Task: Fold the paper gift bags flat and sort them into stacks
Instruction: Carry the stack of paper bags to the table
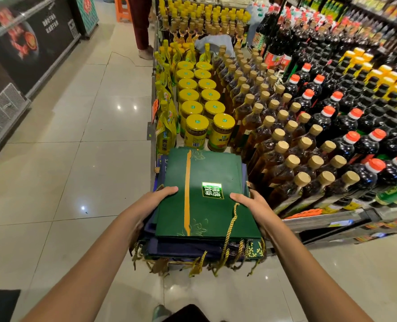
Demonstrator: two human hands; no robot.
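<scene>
While both hands, left hand [154, 201] and right hand [253, 205], grip the bag stack [204, 205], yellow-lidded jars [202, 108] just beyond, bottles [309, 147] alongside

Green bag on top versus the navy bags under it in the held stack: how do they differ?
The green bag lies fully exposed, its gold stripe and label showing; the navy bags show only edges. The green one is touched on top by fingers of the left hand and right hand; the navy ones are not visibly. Both are folded flat, with gold cord handles.

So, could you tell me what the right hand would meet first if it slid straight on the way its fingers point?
The right hand points inward across the green bag; it would probably meet the bag's white label first.
</scene>
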